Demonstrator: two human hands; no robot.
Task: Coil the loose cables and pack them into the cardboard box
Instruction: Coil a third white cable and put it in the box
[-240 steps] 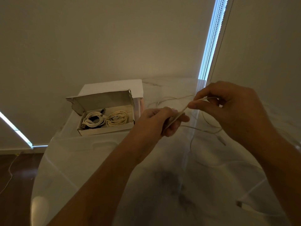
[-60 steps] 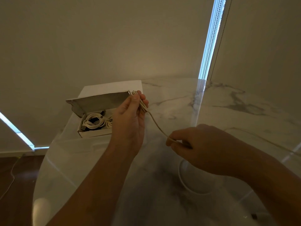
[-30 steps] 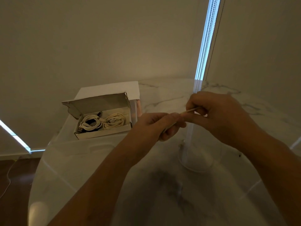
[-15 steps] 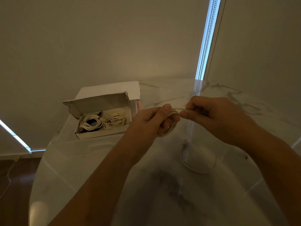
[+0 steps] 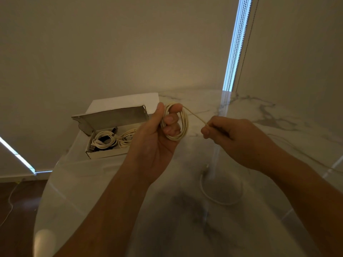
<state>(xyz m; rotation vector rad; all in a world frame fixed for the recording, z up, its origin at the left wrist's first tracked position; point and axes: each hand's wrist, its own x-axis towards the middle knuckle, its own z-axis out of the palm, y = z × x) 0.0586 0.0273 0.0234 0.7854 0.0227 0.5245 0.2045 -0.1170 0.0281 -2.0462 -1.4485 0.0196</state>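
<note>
Head view: left hand (image 5: 157,138) palm-up, fingers through cable coil (image 5: 182,127) (cream); right hand (image 5: 233,140) pinching its taut tail.

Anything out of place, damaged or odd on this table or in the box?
Nothing damaged or spilled. The cardboard box sits open with coiled cables inside. The left hand holds a coil while the right hand pinches its free end. One loose white cable lies uncoiled on the marble table, unpacked.

Marble table (image 5: 269,115), window blind (image 5: 236,43)
</note>
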